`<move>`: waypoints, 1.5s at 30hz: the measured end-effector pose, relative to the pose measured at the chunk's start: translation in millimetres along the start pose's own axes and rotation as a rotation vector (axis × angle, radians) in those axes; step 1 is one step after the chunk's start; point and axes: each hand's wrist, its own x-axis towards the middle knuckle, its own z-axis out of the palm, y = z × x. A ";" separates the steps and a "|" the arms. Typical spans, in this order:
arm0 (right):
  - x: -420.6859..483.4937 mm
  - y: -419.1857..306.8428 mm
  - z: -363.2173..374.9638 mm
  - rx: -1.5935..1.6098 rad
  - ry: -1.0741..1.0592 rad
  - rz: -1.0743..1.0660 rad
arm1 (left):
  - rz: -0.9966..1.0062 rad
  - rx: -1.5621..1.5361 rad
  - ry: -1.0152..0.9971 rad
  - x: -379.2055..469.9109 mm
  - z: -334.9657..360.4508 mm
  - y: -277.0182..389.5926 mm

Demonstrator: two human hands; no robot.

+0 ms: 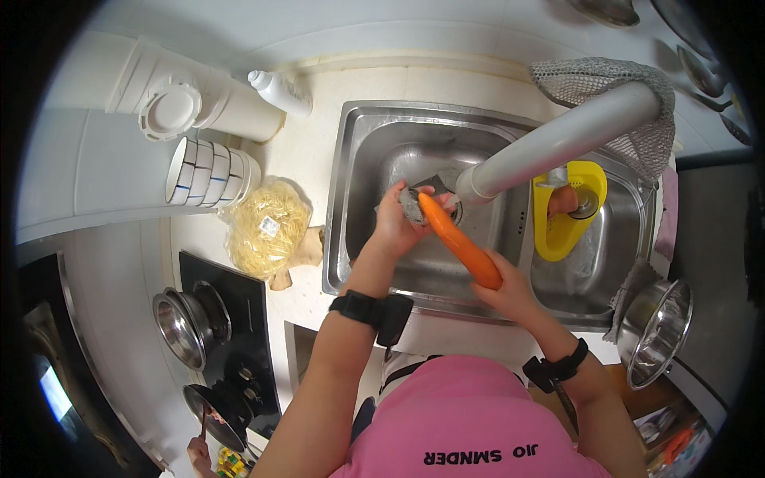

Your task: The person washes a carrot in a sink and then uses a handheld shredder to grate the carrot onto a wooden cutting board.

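An orange carrot point(457, 239) lies slantwise over the left basin of the steel sink point(406, 146). My right hand point(505, 287) grips its thick lower end. My left hand point(395, 224) holds a grey mesh scouring pad point(411, 206) close against the carrot's narrow tip. Part of the left fingers is hidden behind the carrot and pad. Just right of the tip is the mouth of a thick grey pipe point(556, 143) reaching over the basin. A dark flat piece point(431, 181) lies in the basin behind my left hand.
A yellow strainer point(550, 239) sits in the right basin. Bagged noodles point(269, 227), stacked bowls point(209, 173) and a white bottle point(280, 91) stand left. A steel bowl point(654, 334) is at right. Another person's hand point(199, 455) holds a utensil in a pan point(218, 415).
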 end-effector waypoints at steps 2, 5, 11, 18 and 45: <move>-1.3 3.4 -2.9 0.214 -0.061 0.084 | 0.067 0.026 -0.129 -10.0 -3.7 3.1; -1.7 -1.3 -3.8 0.371 -0.069 0.126 | 0.150 0.248 -0.051 -18.4 -10.0 -3.9; -0.9 -17.4 -8.1 0.373 -0.118 0.170 | 0.249 0.580 0.010 -26.1 -3.0 -8.9; 0.7 -3.1 -6.7 0.187 -0.046 0.084 | 0.254 0.610 0.008 -32.2 10.3 -2.4; 33.5 -25.7 3.1 0.491 -0.393 0.284 | 0.848 1.833 0.011 -19.2 14.6 -63.0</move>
